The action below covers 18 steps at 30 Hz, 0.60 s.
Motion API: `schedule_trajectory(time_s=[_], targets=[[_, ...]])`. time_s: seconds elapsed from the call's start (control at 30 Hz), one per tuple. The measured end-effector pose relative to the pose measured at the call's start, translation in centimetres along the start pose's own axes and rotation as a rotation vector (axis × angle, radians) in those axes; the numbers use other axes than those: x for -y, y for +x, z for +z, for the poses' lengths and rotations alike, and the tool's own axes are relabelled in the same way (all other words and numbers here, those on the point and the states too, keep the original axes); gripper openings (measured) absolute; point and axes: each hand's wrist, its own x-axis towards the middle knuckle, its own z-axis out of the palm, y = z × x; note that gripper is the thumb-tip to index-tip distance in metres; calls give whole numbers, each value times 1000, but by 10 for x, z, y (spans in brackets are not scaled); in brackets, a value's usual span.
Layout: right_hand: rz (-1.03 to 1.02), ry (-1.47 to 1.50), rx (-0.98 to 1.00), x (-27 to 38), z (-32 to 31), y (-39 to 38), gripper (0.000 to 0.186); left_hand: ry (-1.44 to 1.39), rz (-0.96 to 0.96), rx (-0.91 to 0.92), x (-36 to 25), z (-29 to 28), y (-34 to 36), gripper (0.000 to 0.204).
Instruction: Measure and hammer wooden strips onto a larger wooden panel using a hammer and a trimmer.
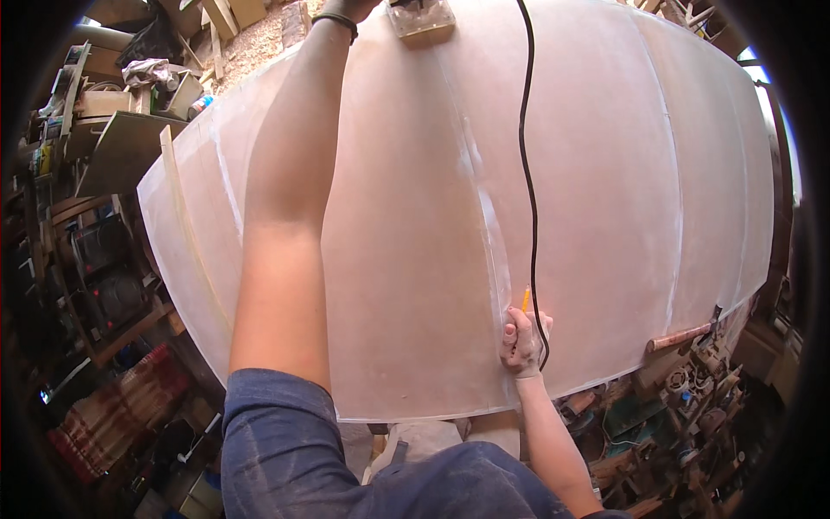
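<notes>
A large pale, pinkish curved panel (406,242) with whitish seams fills the space before me. My right hand (522,344) is closed round a yellow pencil (526,298), low down near the middle seam. A black cord (524,130) comes down from the top edge and passes along the fingers of that hand to the wrist. Far up the panel reaches my left hand (354,8), mostly cut off by the frame, so its fingers are hidden. Close to its right, a pale block-shaped tool (422,22) rests on the panel, only partly in view.
Boards and wood shavings (259,52) lie beyond the far left edge. A thin wooden strip (177,186) runs along the panel's left end. At the near right edge lies a hammer-like tool (683,336), above a cluttered heap of tools (692,398). A red patterned cloth (121,406) is at lower left.
</notes>
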Motion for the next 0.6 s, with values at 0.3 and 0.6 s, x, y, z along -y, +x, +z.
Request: schedule_trajectory(time_s=[0.3,0.6], targets=[[-28,-12,-53,-1,2,2,23,129,12,-104,-4,5,5,38],[3,4,-21,0,1,2,23,67,108,-105,0,4,6,41]])
